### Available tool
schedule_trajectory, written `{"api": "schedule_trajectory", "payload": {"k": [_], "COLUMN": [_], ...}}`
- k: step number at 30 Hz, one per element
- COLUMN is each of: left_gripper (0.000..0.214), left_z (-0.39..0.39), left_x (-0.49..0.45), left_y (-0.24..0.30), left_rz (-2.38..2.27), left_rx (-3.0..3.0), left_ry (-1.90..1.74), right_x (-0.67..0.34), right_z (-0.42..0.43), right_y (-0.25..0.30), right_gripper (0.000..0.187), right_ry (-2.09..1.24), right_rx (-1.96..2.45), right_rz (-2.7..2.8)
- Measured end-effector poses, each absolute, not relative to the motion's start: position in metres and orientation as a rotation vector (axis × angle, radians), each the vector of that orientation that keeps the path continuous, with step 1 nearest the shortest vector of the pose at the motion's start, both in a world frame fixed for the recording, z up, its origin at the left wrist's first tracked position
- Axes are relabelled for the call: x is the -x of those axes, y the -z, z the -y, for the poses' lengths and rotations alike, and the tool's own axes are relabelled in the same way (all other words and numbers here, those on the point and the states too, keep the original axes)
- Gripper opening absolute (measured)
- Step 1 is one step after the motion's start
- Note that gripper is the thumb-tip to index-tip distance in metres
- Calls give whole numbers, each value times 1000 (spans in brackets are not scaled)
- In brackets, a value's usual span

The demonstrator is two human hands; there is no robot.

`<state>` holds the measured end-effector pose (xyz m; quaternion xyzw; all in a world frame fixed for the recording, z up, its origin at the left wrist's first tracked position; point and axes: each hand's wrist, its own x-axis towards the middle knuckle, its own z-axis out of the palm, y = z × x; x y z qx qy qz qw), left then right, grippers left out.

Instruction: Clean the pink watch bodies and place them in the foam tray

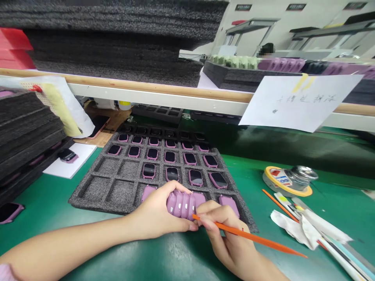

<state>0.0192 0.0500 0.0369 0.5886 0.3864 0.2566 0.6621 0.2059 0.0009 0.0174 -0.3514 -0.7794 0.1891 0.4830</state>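
Note:
My left hand point(155, 216) is closed around a row of several purple smartwatch cases point(184, 203) standing face to face on edge. Fingers of my right hand point(230, 226) pinch a thin orange plastic stick point(269, 242). Its blunt end touches or nearly touches the rightmost case in the row; the pointed end juts out to the lower right. Both hands are above the near edge of a black foam tray point(88, 203). In the tray's pockets sit several purple watch cases with dark screens point(152, 154). A purple case point(228, 205) lies face down in the front right pocket.
On the green bench's right are a yellow tape roll point(303, 191) with a metal piece on it, crumpled tissue point(293, 228) and long tools. At left stand stacked foam trays point(26, 121) and a loose watch point(10, 212). A shelf edge point(164, 90) crosses above, with a hanging note point(299, 103).

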Motion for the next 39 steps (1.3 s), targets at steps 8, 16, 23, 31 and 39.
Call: {"api": "schedule_trajectory", "payload": {"k": [8,16,23,31,39], "left_gripper": [51,52,55,53,52], "left_z": [-48,-49,-49,-49,-50], "left_x": [-21,-21,-20,-20,-19], "left_y": [-33,-33,-37,-37,-39], "left_rz": [-903,-905,-912,-889,-922], "left_rx": [-1370,-1375,-1374,-1356,-1401], "left_ry": [-594,-582,-572,-561,-540], "right_x": [-196,-197,-203,-199,-197], "right_z": [8,6,5,2,2], "right_y": [-24,-21,-22,-21,-19], "right_gripper": [15,15,13,14,17], "right_ry": [-227,-278,-353,-353,-348], "right_rx": [982,976,926,928,924], "right_rz": [2007,1995,1987,1901,1909]}}
